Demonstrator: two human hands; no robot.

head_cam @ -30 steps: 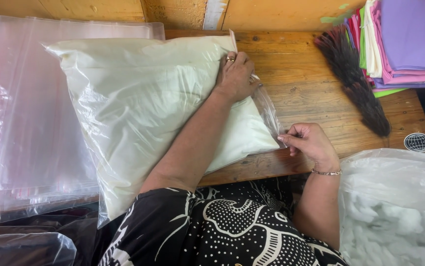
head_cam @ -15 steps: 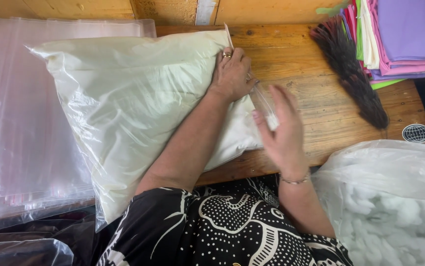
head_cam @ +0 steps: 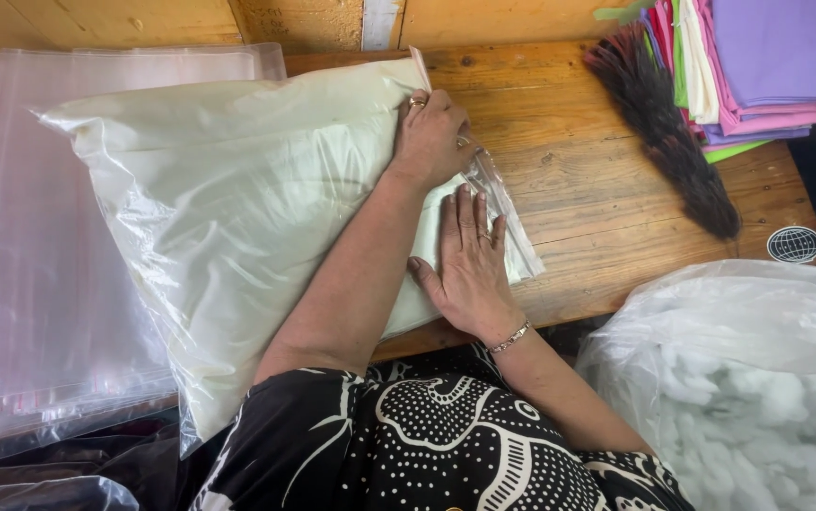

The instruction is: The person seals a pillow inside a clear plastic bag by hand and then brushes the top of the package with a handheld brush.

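A cream pillow [head_cam: 237, 218] lies inside a clear plastic bag on the wooden table [head_cam: 597, 189]. My left hand [head_cam: 431, 137] is curled over the bag's open right edge [head_cam: 507, 222], pinching the clear strip near its upper end. Just below it, my right hand [head_cam: 469, 260] lies flat on the pillow beside that same edge, fingers spread and palm down. It wears a bracelet at the wrist and holds nothing.
A stack of clear plastic bags [head_cam: 39, 237] lies at the left. A dark brush [head_cam: 673, 132] and folded coloured cloths [head_cam: 767, 66] sit at the back right. A large bag of white stuffing [head_cam: 739, 388] stands at the lower right.
My right hand has left the bag's lower right corner, moved up and left, and settled flat on the pillow. My left hand has kept its grip on the edge.
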